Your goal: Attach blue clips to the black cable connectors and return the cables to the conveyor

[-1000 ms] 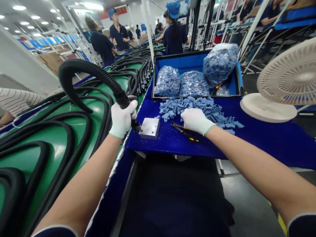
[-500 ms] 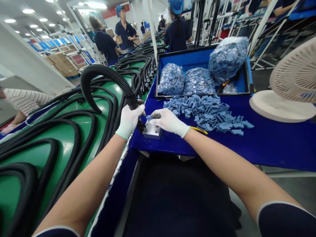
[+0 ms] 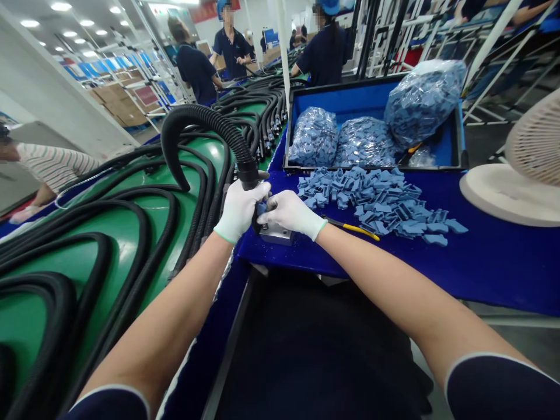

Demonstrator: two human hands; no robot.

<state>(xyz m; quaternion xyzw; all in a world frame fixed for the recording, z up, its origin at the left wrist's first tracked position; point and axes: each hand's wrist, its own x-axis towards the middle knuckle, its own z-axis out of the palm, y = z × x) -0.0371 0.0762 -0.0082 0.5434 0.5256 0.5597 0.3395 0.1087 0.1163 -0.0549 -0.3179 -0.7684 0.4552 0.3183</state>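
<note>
The left hand (image 3: 240, 211), in a white glove, is closing firmly around the black corrugated hose (image 3: 228, 140) near its end, and the hose is arching up and over behind the hand. The right hand (image 3: 289, 214), also gloved, is curling partly closed over the hose's sprung metal end, beside a small blue moulded piece (image 3: 262, 208). How firmly it is gripping that piece cannot be determined from this view. Both hands are meeting directly above the aluminium block (image 3: 276, 235), which is lying on the blue-covered table (image 3: 371, 271) and is partly hidden by them. The hose end is pointing down toward the block.

Yellow-handled pliers (image 3: 354, 231) are lying just right of the right hand, beside a loose heap of blue moulded pieces (image 3: 371, 201). Behind the heap, a blue-lined case (image 3: 371, 90) is holding clear bags of similar pieces (image 3: 313, 137). Further black hoses (image 3: 131, 204) are lying coiled on a green surface (image 3: 109, 227) to the left.
</note>
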